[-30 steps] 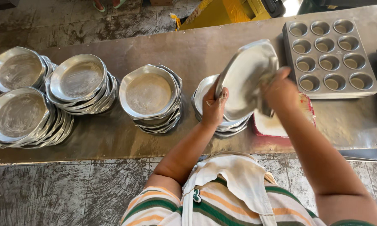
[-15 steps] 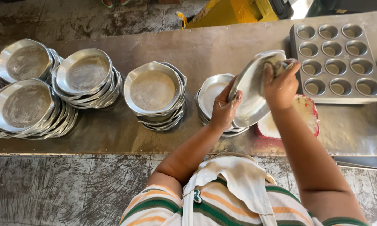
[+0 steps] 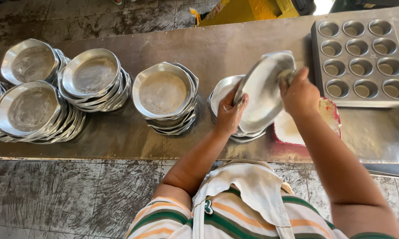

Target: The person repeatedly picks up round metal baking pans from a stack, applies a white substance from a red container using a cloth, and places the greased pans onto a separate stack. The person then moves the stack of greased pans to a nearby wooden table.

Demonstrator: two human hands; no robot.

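A round metal pan [image 3: 263, 90] is held tilted above a stack of like pans [image 3: 221, 95]. My left hand [image 3: 230, 113] grips its lower left rim. My right hand [image 3: 299, 93] is closed on a small wad pressed against the pan's inner face near the right rim; the wad is mostly hidden by my fingers. Under my right hand sits a red-rimmed container of white paste [image 3: 292, 128].
A long metal table [image 3: 208, 44] carries several more stacks of round pans [image 3: 164, 95] [image 3: 93, 77] [image 3: 29, 110] [image 3: 31, 59] to the left. A twelve-cup muffin tray [image 3: 361, 59] stands at the right. A yellow object [image 3: 248, 9] lies beyond the table.
The tilted pan has come lower and nearer the stack. My right hand has shifted across the pan's inner face toward its right rim.
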